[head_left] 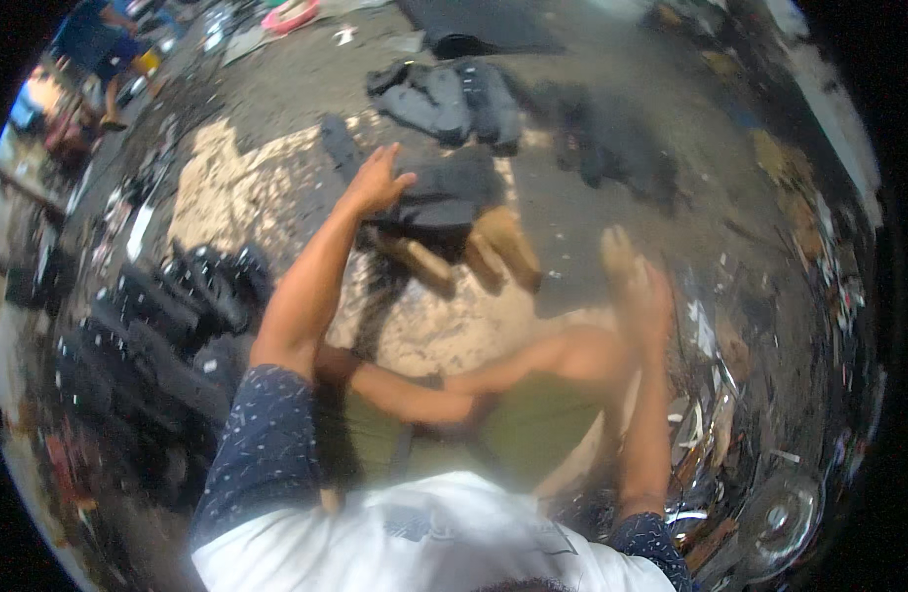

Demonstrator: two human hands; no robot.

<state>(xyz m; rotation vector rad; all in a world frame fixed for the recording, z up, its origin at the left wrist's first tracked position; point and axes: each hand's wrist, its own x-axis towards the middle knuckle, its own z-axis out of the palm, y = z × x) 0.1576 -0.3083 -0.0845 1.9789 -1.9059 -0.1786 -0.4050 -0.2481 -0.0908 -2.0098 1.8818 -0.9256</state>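
My left hand (377,184) reaches forward with thumb and fingers apart, at the left edge of a dark grey, block-like pile (444,192). Whether it touches the pile I cannot tell. Several tan, long, rounded pieces (503,247) stick out toward me from under that pile. Off to the right, my right hand (653,301) is raised and smeared by motion. A pale tan blur beside it could be fingers or a held piece. Beyond the pile lie several dark, sole-shaped pieces (449,99), and more dark pieces (612,138) lie blurred to their right.
My crossed legs (424,400) are close below the pile. A worn tan sheet (212,183) lies beneath the work. Rows of black, shoe-like pieces (158,326) stand on the left. Scraps and a clear round container (778,518) are at right. Another person (104,54) is far left.
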